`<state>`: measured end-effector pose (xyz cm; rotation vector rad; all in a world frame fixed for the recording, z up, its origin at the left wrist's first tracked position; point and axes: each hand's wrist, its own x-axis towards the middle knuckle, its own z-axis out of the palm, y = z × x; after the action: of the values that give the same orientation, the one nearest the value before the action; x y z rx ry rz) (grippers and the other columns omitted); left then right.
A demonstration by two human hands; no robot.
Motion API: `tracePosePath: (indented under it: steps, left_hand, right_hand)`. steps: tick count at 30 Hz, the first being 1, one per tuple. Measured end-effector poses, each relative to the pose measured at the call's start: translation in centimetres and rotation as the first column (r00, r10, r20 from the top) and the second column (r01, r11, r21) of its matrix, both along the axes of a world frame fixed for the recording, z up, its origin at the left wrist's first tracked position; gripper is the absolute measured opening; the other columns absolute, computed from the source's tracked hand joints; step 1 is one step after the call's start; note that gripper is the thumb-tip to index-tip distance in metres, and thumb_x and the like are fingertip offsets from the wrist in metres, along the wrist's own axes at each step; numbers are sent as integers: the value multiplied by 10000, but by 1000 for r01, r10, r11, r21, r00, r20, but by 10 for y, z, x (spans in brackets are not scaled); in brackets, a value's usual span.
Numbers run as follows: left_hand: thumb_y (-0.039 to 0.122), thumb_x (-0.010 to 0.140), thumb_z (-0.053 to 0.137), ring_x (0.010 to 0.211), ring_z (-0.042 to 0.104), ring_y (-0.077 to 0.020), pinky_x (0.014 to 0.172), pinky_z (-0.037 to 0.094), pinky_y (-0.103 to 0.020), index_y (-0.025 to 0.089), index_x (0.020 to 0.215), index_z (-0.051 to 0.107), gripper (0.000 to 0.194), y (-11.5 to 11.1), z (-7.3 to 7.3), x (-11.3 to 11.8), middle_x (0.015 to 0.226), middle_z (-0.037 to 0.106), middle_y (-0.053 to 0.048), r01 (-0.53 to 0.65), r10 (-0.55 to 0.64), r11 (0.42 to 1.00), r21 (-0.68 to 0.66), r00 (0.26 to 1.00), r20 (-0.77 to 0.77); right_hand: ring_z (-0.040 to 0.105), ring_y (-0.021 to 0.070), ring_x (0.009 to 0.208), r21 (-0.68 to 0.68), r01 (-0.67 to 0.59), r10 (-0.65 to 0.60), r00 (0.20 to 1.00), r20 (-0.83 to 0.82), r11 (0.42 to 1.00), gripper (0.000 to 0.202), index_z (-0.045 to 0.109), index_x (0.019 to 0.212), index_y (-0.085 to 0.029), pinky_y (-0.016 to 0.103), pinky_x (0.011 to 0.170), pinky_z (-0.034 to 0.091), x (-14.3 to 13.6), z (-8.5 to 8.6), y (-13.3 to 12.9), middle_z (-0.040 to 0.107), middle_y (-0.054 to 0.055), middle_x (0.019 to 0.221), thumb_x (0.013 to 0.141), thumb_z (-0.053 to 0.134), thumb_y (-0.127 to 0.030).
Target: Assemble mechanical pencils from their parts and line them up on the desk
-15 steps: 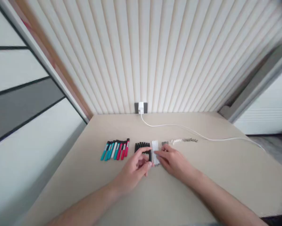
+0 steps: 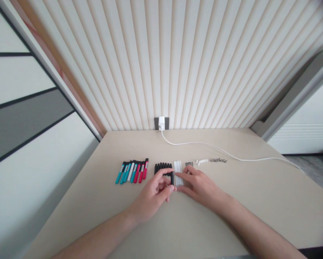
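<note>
Head view: left hand (image 2: 154,191) pinches black tube (image 2: 172,178), ends covered by fingertips; right hand (image 2: 200,182), fingers parted, at white rods (image 2: 178,168), contact unclear.

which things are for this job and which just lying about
Likely for it:
short black tube in left hand
matching black tubes
slim white rods
black-ended teal, white and red tubes
small grey pieces, white bits, dark bits

Likely not:
white plastic charger
thin white cable

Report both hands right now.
Left hand: closed on a black pen barrel.
Right hand: fingers spread over the white refills; whether it grips one, cannot be told.
</note>
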<state>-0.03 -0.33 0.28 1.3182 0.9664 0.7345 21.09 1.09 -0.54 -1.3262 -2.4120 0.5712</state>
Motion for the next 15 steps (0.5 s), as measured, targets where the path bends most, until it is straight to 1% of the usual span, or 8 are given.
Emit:
tracePosePath:
  steps: [3, 8, 15]
  left_hand:
    - [287, 877, 557, 625, 520, -92, 633, 459, -256, 231, 1287, 422, 435, 0, 1, 0, 832, 568, 14, -1, 1, 1000, -3, 1000, -2]
    - [278, 870, 566, 621, 518, -92, 629, 459, -255, 220, 1271, 438, 425, 1, 3, 1, 827, 564, 12, -4, 4, 1000, -7, 1000, 0]
    - [273, 866, 574, 619, 518, -92, 624, 460, -250, 220, 1265, 442, 423, 0, 2, 1, 812, 572, 15, -5, 5, 1000, -9, 1000, 13]
  right_hand:
    - [602, 182, 811, -3, -13, 13, 1000, 7, 1000, 374, 589, 1230, -268, 308, 757, 481, -1, 0, 0, 556, 61, 989, 875, 590, -387]
    - [601, 177, 790, 3, -14, 14, 1000, 13, 1000, 305, 622, 1171, -256, 306, 745, 478, -2, -1, 2, 562, 55, 959, 893, 565, -369]
    - [600, 178, 800, 14, -23, 23, 1000, 1, 1000, 325, 610, 1188, -257, 307, 752, 481, -1, -2, 1, 562, 57, 974, 882, 584, -365]
